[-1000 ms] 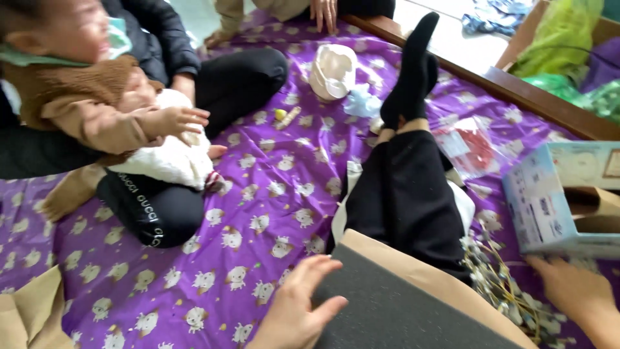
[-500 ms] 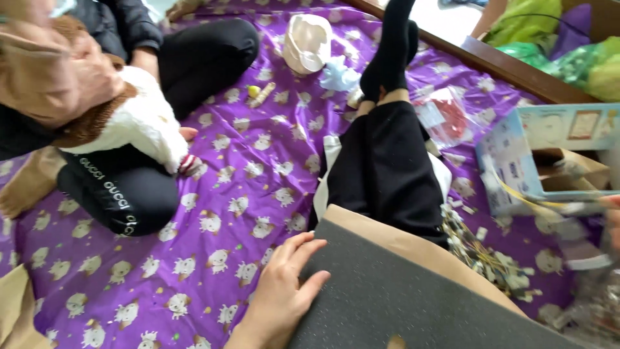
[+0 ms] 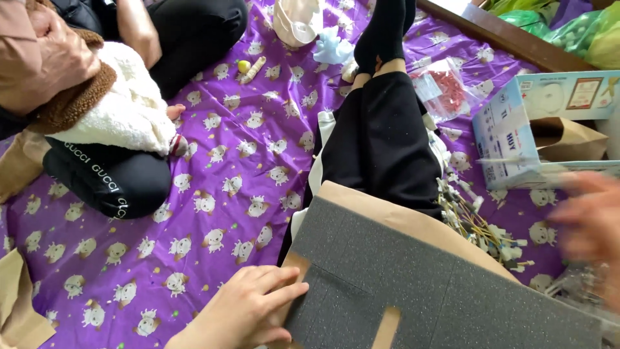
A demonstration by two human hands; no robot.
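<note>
A dark grey foam sheet [image 3: 420, 284] backed by brown cardboard [image 3: 400, 213] lies across my lap, over my black trouser leg [image 3: 387, 136]. My left hand [image 3: 248, 307] rests flat on the sheet's left edge, fingers spread, gripping nothing. My right hand [image 3: 591, 223] is a blur at the right edge, just above a heap of small wired parts [image 3: 478, 226] on the purple cloth [image 3: 213, 194]. The blur hides whether it holds anything.
Another person in black trousers sits at the left holding a small child in a white fleece [image 3: 116, 110]. A blue-and-white box [image 3: 510, 136], a clear bag of red parts [image 3: 445, 90], a white cap [image 3: 297, 22] and a wooden edge [image 3: 504, 39] lie beyond.
The view has dropped and closed in on my lap. My left hand slid onto the foam sheet's edge. My right hand moved up and left toward the wired parts.
</note>
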